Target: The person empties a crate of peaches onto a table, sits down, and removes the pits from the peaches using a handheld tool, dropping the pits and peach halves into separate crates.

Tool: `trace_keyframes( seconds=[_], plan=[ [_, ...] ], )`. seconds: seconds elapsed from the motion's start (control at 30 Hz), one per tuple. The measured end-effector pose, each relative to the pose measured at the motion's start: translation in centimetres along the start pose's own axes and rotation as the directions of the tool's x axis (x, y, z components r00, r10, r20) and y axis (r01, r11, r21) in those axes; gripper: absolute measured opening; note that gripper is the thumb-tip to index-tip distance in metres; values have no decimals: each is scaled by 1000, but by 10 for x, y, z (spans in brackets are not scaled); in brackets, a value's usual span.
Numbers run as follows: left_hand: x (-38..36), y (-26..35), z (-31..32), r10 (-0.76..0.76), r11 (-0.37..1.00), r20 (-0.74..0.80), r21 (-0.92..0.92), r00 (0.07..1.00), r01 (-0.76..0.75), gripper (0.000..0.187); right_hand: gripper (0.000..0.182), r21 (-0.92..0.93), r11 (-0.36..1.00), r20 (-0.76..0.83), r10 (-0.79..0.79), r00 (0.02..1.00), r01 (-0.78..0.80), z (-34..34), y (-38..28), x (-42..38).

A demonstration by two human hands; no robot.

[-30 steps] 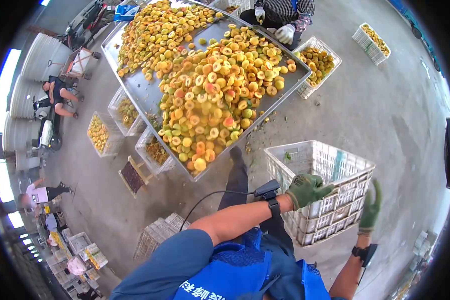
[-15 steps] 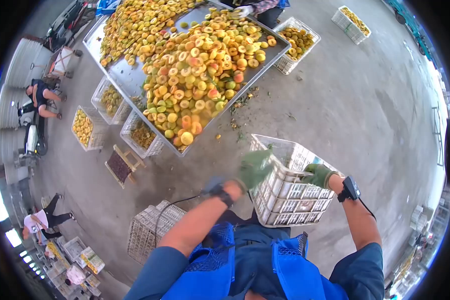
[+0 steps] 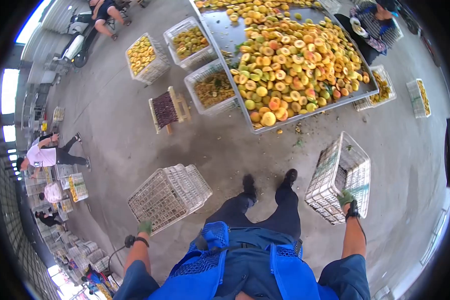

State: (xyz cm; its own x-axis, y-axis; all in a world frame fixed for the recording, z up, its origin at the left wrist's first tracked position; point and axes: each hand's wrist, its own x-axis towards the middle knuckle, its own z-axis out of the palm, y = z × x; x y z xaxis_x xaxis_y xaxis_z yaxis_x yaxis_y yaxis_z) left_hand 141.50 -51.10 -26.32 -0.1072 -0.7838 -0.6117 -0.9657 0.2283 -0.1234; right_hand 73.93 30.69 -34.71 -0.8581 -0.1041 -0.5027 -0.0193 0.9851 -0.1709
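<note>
1. The right hand, in a green glove [image 3: 345, 198], appears closed over the near rim of an open-topped white slatted plastic crate [image 3: 319, 187]; finger detail is too small to judge tightness.
2. The left hand, also green-gloved [image 3: 145, 227], is at the near corner of nested off-white plastic lattice crates [image 3: 157, 200]; I cannot tell whether it grips.
3. The open-topped crate is at the person's right; it looks light, stiff and sturdy, best held by opposite rims.
4. The nested crates likely weigh more; their rims suit both hands.
5. Ahead, a grey metal table [image 3: 227, 31] bears halved yellow-orange fruit [image 3: 295, 60].
</note>
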Motion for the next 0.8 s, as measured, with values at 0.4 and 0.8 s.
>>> trace_keyframes(
  seconds=[0.4,0.8],
  plan=[
    [-5,152,9,371,918,548,-94,750,-386,36,21,-143,879,404,-368,838,455,148,-205,-76],
    [165,229,-151,278,735,392,-674,877,68,40,35,-158,702,475,-563,677,695,81,-389,83]
  ],
)
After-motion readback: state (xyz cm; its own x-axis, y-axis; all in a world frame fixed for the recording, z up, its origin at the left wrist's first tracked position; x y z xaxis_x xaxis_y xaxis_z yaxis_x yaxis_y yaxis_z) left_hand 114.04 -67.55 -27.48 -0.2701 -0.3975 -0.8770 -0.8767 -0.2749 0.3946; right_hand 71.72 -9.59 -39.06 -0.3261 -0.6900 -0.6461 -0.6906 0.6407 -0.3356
